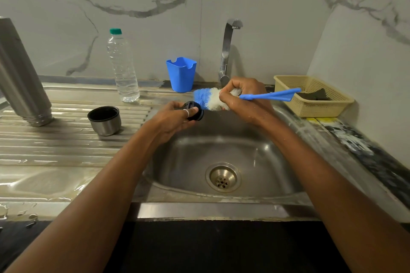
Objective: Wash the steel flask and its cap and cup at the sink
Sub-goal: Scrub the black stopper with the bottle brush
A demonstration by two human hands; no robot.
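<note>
One round black cap (195, 111) is held over the sink (261, 162), pinched in the left hand (175, 119) grip. The right hand (246, 99) grip curls round one blue-and-white brush (205, 98) set against it. On the wet worktop (55, 148) at left, one steel flask (20, 77) stands mouth-down and one black-lined cup (104, 121) stands upright.

The brush (205, 98) is blue and white, the cap (198, 116) black, the basket (321, 108) cream latticework (its sponge (315, 96) dark).
</note>
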